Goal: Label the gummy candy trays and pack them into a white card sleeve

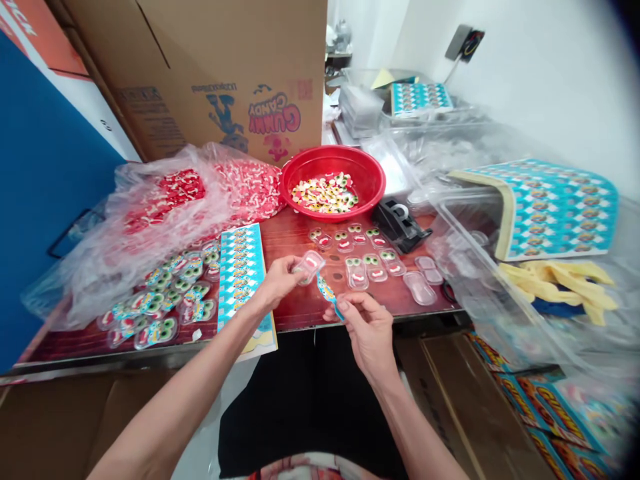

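My left hand [280, 280] pinches a small clear plastic candy cup [310, 265] with a red and white gummy inside, held just above the table. My right hand [367, 327] pinches a blue printed sticker label [327, 293], whose upper end meets the cup. Behind the hands lie several filled clear cups [357, 253] in rows on the red-brown table [300, 303]. A red bowl [365, 170] of mixed gummies stands further back. A sheet of blue labels [240, 267] lies to the left.
A pile of sealed candy packs [160, 303] lies at the left beside plastic bags of red gummies [200, 193]. A cardboard box [210, 73] stands behind. A black tape dispenser [400, 223], empty cups [423, 280], clear trays and blue label sheets [555, 207] fill the right.
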The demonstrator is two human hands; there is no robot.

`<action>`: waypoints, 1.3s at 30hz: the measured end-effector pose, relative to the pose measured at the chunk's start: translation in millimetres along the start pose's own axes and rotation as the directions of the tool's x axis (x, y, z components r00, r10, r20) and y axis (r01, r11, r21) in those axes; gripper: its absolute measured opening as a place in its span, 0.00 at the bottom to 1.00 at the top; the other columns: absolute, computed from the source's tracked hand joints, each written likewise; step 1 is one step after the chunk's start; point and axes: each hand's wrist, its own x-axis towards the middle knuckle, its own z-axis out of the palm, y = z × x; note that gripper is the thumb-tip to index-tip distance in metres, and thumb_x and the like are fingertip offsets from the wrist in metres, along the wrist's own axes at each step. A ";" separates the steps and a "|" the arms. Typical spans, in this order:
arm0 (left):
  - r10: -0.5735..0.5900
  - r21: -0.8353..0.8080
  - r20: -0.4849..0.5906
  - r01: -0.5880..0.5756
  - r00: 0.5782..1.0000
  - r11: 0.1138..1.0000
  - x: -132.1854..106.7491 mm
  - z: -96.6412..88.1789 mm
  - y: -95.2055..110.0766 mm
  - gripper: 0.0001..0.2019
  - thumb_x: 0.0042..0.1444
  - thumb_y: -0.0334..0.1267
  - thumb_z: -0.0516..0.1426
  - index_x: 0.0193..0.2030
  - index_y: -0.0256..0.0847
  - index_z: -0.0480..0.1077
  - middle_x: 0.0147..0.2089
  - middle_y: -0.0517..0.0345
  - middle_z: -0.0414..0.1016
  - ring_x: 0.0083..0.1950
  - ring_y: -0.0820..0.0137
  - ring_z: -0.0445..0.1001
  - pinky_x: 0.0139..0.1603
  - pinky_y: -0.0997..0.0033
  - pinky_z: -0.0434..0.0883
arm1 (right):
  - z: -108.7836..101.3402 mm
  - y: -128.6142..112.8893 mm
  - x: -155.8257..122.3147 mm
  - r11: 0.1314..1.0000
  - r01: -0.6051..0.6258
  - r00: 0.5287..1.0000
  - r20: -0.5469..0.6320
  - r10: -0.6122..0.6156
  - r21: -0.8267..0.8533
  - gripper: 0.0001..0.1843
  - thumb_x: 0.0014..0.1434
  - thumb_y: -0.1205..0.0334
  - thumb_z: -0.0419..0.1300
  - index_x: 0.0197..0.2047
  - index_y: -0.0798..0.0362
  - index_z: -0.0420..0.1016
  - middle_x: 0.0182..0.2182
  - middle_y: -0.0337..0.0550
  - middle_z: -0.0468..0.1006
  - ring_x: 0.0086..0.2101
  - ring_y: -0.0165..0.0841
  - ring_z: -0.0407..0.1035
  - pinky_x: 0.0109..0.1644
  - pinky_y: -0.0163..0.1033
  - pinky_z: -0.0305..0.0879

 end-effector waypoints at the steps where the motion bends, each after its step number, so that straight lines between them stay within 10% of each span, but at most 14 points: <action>1: -0.027 -0.128 0.022 0.030 0.999 0.991 -15.9 4.5 2.0 0.11 0.54 0.39 0.57 0.43 0.38 0.70 0.39 0.55 0.78 0.39 0.67 0.78 0.43 0.66 0.75 | 2.6 0.3 -1.1 0.999 0.025 1.000 -0.004 -0.025 -0.030 0.10 0.54 0.58 0.72 0.33 0.51 0.77 0.28 0.36 0.79 0.26 0.31 0.76 0.35 0.40 0.76; 5: -0.189 -0.637 0.144 0.237 0.971 0.734 -73.3 22.2 6.8 0.15 0.50 0.41 0.62 0.44 0.40 0.69 0.38 0.59 0.78 0.35 0.71 0.78 0.37 0.70 0.76 | 7.7 3.2 -9.6 0.983 0.083 0.995 0.065 -0.073 -0.166 0.11 0.55 0.59 0.71 0.36 0.50 0.73 0.30 0.34 0.77 0.26 0.28 0.72 0.32 0.34 0.72; 16: -0.181 -0.889 0.111 0.179 0.977 0.422 -116.6 28.3 6.1 0.12 0.46 0.32 0.60 0.40 0.39 0.67 0.34 0.61 0.75 0.33 0.75 0.74 0.32 0.76 0.69 | 6.8 17.8 -32.2 0.873 0.195 0.973 0.199 -0.115 -0.447 0.07 0.61 0.59 0.64 0.40 0.51 0.73 0.33 0.39 0.78 0.32 0.31 0.72 0.36 0.35 0.68; 39: -0.188 -0.889 -0.059 0.035 0.980 0.457 -122.3 30.4 12.4 0.21 0.50 0.49 0.68 0.38 0.38 0.66 0.31 0.61 0.74 0.28 0.75 0.73 0.26 0.78 0.67 | 9.0 28.8 -31.9 0.903 0.168 0.983 0.138 -0.122 -0.394 0.11 0.60 0.59 0.66 0.45 0.50 0.74 0.36 0.39 0.78 0.33 0.30 0.73 0.36 0.36 0.69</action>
